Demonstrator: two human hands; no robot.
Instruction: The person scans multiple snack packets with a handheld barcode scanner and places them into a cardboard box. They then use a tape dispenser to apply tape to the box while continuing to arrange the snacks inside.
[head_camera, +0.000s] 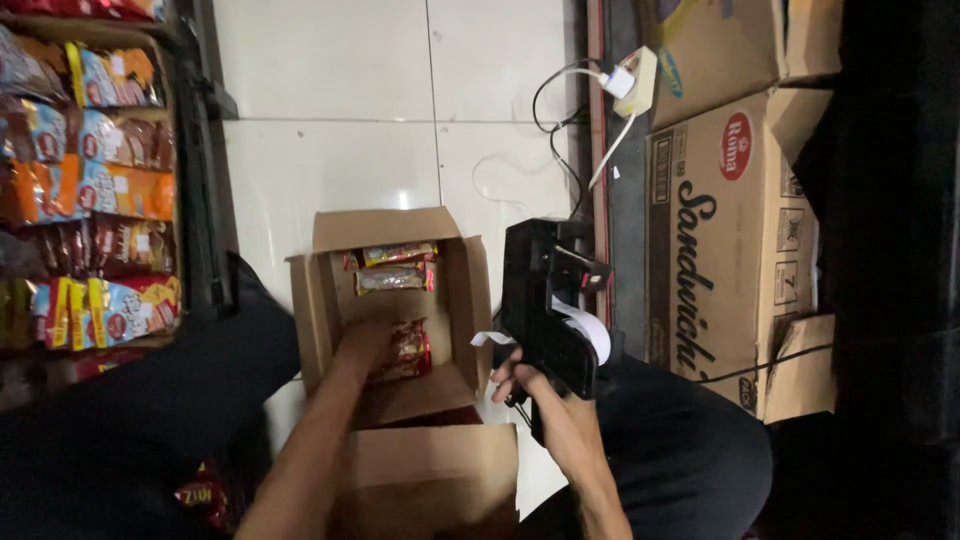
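Observation:
An open cardboard box (315, 305) sits on the floor between my knees. My left hand (362, 345) reaches down inside it and grips a red snack packet (408, 350). A few more packets (392, 268) lie at the far end of the box. My right hand (540, 395) holds a black price-label gun (545, 290) just right of the box, with a white label roll and a paper strip sticking out of it.
A shelf with several colourful snack bags (100, 190) stands at the left. Large printed cardboard cartons (725, 230) are stacked at the right. A white charger and cables (625, 80) lie on the white tiled floor (330, 120). A red packet (200, 495) rests by my left leg.

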